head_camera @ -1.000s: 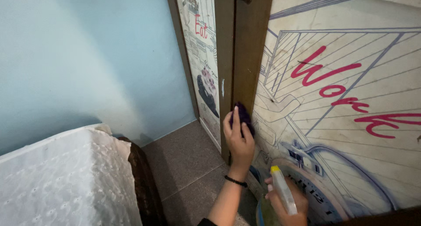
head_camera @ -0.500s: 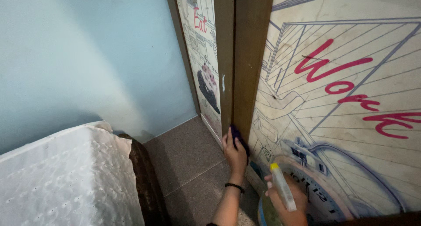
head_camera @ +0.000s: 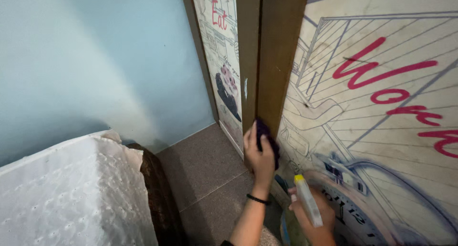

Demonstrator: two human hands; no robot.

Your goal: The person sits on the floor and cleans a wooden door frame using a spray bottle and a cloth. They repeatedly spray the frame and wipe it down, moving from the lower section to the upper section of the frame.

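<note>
Left hand [head_camera: 260,153], clamped on the cloth [head_camera: 267,138], is back up the door's [head_camera: 276,60] brown edge after dipping low: wiping strokes continue. Right hand [head_camera: 312,217] grips the spray bottle [head_camera: 307,205] below.

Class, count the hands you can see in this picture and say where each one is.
2. The left hand presses a dark purple cloth on the brown door edge; the right hand, lower right, holds a spray bottle.

left hand [head_camera: 260,153] | purple cloth [head_camera: 267,136] | slid down door edge, then seemingly back up slightly
</note>
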